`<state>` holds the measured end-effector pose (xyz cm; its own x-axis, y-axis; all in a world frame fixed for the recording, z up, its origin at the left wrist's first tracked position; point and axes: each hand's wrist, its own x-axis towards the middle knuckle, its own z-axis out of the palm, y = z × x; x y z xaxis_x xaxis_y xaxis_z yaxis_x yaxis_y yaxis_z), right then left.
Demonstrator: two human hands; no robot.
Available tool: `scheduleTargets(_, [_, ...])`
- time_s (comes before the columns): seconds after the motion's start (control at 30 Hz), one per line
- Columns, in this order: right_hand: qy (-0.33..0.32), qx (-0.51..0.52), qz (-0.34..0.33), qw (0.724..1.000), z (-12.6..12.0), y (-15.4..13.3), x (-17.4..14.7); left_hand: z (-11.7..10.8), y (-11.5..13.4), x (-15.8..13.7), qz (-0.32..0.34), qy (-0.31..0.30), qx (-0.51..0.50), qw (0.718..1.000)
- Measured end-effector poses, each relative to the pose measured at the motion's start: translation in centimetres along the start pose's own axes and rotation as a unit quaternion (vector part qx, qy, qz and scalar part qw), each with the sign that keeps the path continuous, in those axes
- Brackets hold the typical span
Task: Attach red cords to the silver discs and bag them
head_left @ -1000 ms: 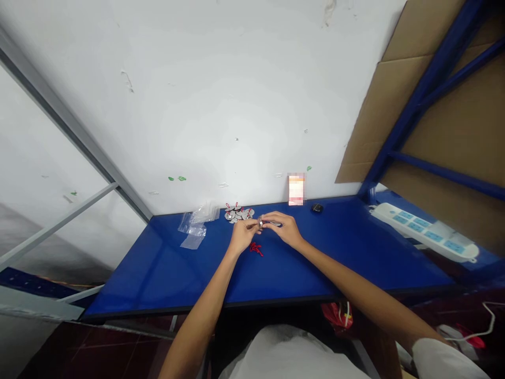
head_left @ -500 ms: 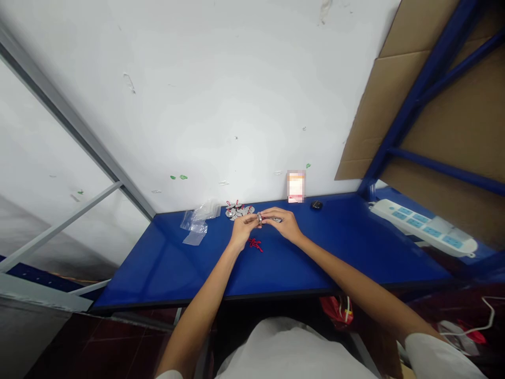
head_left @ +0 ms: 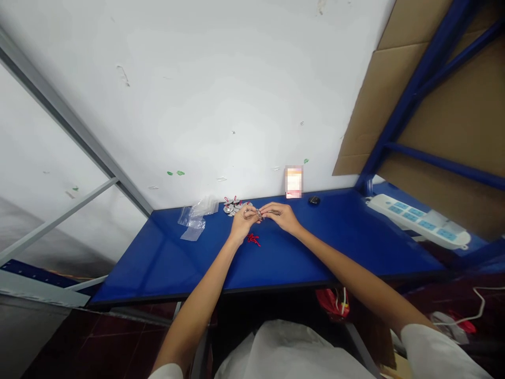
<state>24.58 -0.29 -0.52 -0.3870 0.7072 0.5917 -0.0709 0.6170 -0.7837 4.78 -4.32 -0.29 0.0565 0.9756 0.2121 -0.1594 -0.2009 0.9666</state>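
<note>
- Head view: the step in hand looks like fine fingertip work on 1 small, silvery, metal-looking piece (head_left: 259,215), held up between the 2 hands above the table.
- The left hand (head_left: 241,223) is curled, its thumb and fingers pinching the piece from the left; the right hand (head_left: 284,216) pinches from the right, with a thin, greyish, flat part (head_left: 275,212) between its fingers.
- At this scale the piece's shape is hard to make out; it could be a tool or several parts together.
- The next move seems to call for a steady left grip and small right-hand finger motions.
- A loose bunch of bright red cords (head_left: 253,239) lies just below the hands, within easy reach.
- Behind the left hand sits a pile of round silvery discs (head_left: 232,209), some with red loops; the hand partly hides it.
- Clear plastic bags (head_left: 194,229) lie to the left on the glossy blue table (head_left: 165,268).
- A small black object (head_left: 314,200) rests beyond the right hand, out of the way.
</note>
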Motion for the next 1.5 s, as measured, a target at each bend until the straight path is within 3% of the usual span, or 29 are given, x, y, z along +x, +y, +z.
scheduleTargets(0.13, [-0.018, -0.022, -0.001, 1.0, -0.5, -0.3, 0.1, 0.2, -0.1, 0.1, 0.024, -0.017, 0.006, 1.0])
scheduleTargets(0.37, [-0.056, -0.159, -0.06, 0.984, -0.5, 0.8, -0.2, 0.8, -0.3, 0.2, 0.037, -0.024, 0.031, 0.999])
scheduleTargets(0.63, [-0.047, -0.19, -0.041, 0.98, -0.2, -0.2, -0.2, 0.3, -0.3, 0.0, 0.059, -0.007, 0.065, 0.996])
scheduleTargets(0.97, [-0.049, -0.046, 0.063, 0.996, -0.4, 0.2, -0.1, 0.5, -0.6, -0.2, 0.103, 0.029, 0.127, 0.986])
scheduleTargets(1.13, [-0.061, -0.088, 0.052, 0.993, -0.8, 0.3, 0.1, 0.3, -0.9, -0.1, 0.111, 0.011, 0.155, 0.982])
scheduleTargets(1.27, [-0.078, -0.135, 0.029, 0.987, -1.0, 0.3, 0.3, 0.3, -0.4, -0.2, 0.124, 0.012, 0.236, 0.964])
scheduleTargets(1.5, [-0.071, -0.286, -0.026, 0.955, -0.9, -0.6, 0.2, 0.1, 1.5, -0.8, 0.165, 0.016, 0.325, 0.931])
